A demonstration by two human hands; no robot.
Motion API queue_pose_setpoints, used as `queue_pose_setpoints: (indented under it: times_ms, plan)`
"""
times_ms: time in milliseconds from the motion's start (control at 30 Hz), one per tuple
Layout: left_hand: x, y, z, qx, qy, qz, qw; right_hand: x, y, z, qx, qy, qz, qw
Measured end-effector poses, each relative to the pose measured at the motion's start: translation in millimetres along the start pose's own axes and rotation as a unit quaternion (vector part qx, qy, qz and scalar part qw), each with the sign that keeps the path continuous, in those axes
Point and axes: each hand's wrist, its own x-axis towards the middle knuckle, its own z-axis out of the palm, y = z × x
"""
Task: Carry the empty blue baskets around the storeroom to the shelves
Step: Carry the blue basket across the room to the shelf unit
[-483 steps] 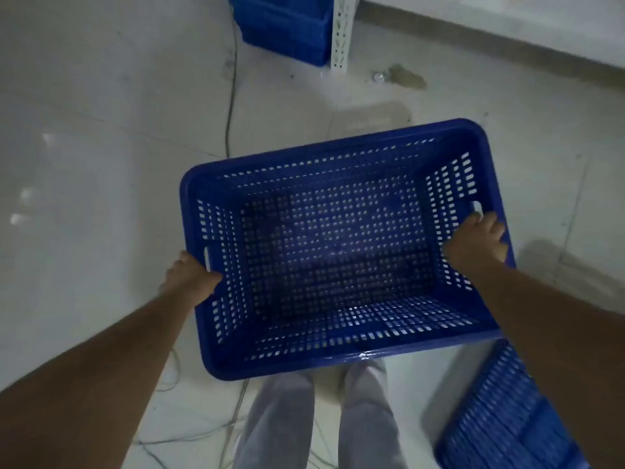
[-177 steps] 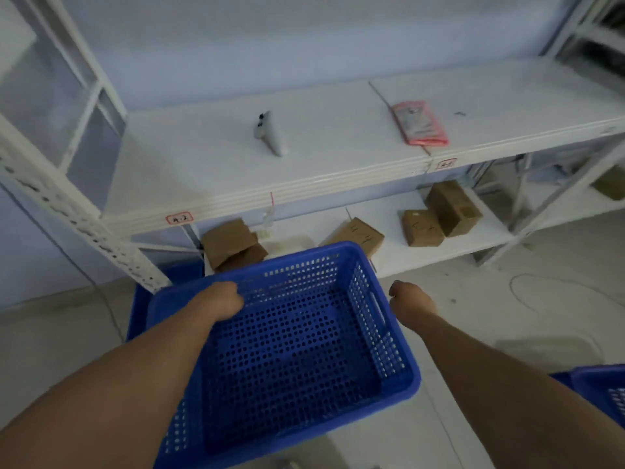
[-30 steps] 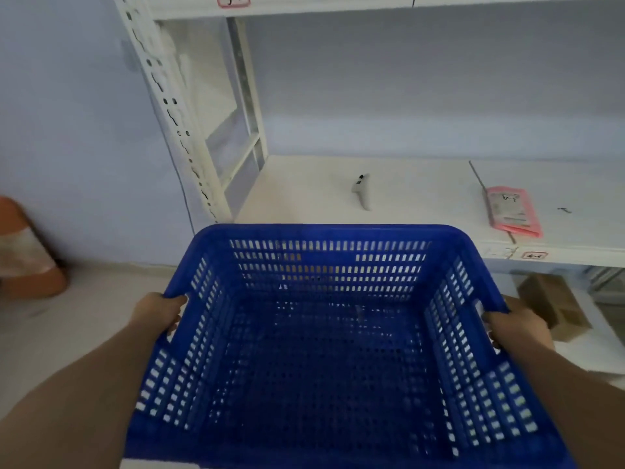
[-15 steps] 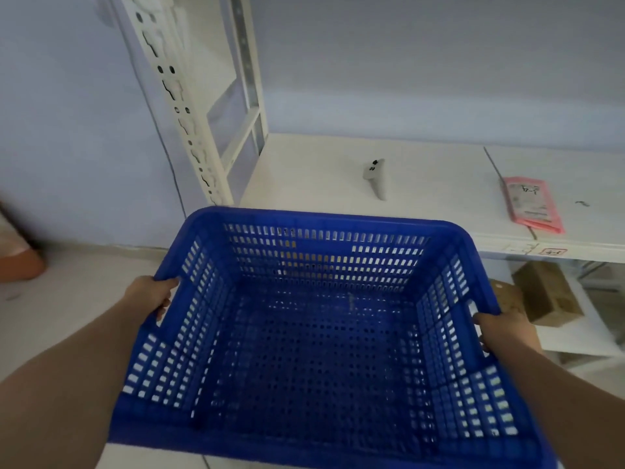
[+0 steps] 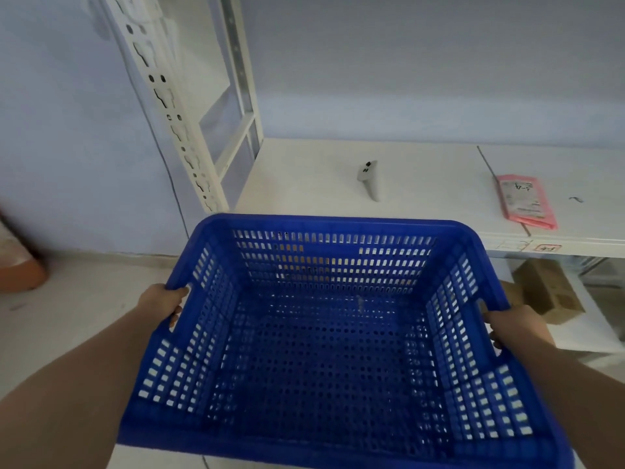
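An empty blue perforated basket [image 5: 324, 340] fills the lower middle of the view, held level in the air in front of a white shelf [image 5: 304, 174]. My left hand [image 5: 162, 304] grips the handle slot in its left wall. On the opposite side, my right hand [image 5: 517, 328] grips the right wall's handle. The basket's far rim sits just short of the shelf's front edge and slightly below it.
A grey handheld device [image 5: 369, 179] and a pink packet [image 5: 524, 204] lie on the shelf. A white slotted upright [image 5: 169, 106] stands at the shelf's left corner. Cardboard boxes [image 5: 548, 292] sit on a lower shelf at right. An orange-brown object [image 5: 20, 269] rests on the floor far left.
The basket and both hands have come closer to the shelf and the view has tilted down a little. Both grips are unchanged.
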Motion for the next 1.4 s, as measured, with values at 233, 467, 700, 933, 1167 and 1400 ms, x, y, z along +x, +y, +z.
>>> queue_pose_setpoints:
  times_ms: [233,467,700,933,1167,1400]
  plan:
    - [0.9,2.5,-3.5,-0.002,-0.026,-0.003,1.000,-6.0,2.7,3.9,0.006,0.009,-0.009,1.000]
    - [9.3,-0.2,-0.9,0.014,-0.007,0.006,1.000,-6.0,-1.1,5.5,-0.009,0.021,-0.006,1.000]
    - [21.7,-0.1,4.4,0.017,0.028,0.020,0.999,3.0,-7.1,11.5,-0.041,0.059,0.012,0.997]
    - [14.1,-2.4,0.5,0.014,0.020,0.033,0.999,-7.3,-0.8,6.2,0.009,0.025,0.000,1.000]
    - [11.0,-6.1,-2.2,0.015,0.020,0.022,0.999,-10.2,-0.3,5.9,0.007,0.022,-0.001,1.000]
    - [18.7,-8.3,6.6,0.004,0.044,0.020,0.999,3.9,-5.4,8.6,-0.043,0.065,0.000,0.997]
